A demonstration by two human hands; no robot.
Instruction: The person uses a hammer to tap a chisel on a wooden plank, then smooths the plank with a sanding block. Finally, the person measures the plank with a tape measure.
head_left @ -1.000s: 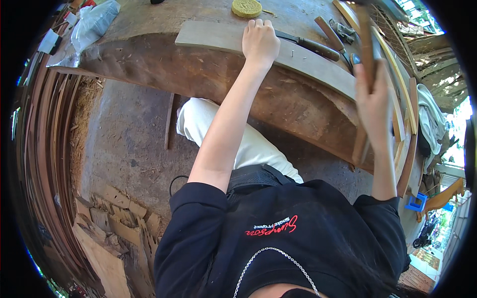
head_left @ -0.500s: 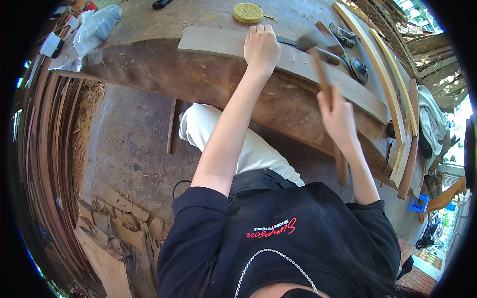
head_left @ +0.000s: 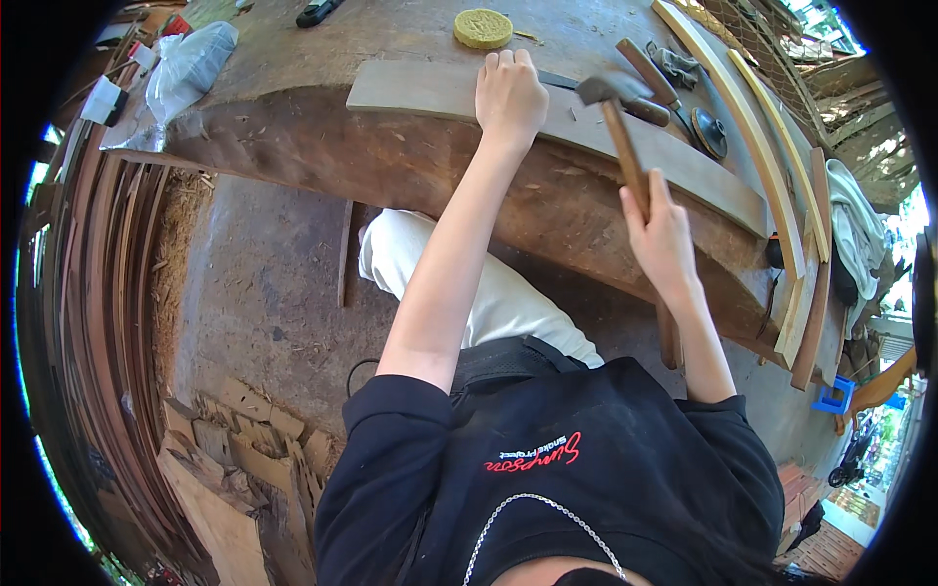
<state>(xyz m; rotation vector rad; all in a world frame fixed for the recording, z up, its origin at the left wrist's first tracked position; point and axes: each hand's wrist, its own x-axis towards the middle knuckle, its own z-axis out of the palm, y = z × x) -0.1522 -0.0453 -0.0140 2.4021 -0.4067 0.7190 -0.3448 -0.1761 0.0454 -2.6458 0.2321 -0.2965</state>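
Observation:
My left hand (head_left: 511, 96) is closed over a long flat wooden board (head_left: 410, 86) near the bench's front edge; its fingertips are hidden at the board's far side. My right hand (head_left: 662, 234) is wrapped round the wooden handle of a hammer (head_left: 625, 146). The hammer's dark head, slightly blurred, is above the board to the right of my left hand. Behind the head lie a dark flat metal strip (head_left: 557, 80) and a dark tool handle (head_left: 647, 111); whether they join is hidden. Small slivers or nails lie on the board.
A round yellow block (head_left: 483, 29) sits on the wooden bench (head_left: 322, 127) beyond the board. A wooden-handled tool (head_left: 647, 72), a black disc (head_left: 708, 133) and long strips (head_left: 733, 127) lie right. A plastic bag (head_left: 191, 63) stands left. Scrap wood (head_left: 234, 479) covers floor at lower left.
The hammer head, more smeared before, shows more clearly now and sits slightly lower and left. My left hand stays on the board. The whole view has shifted slightly.

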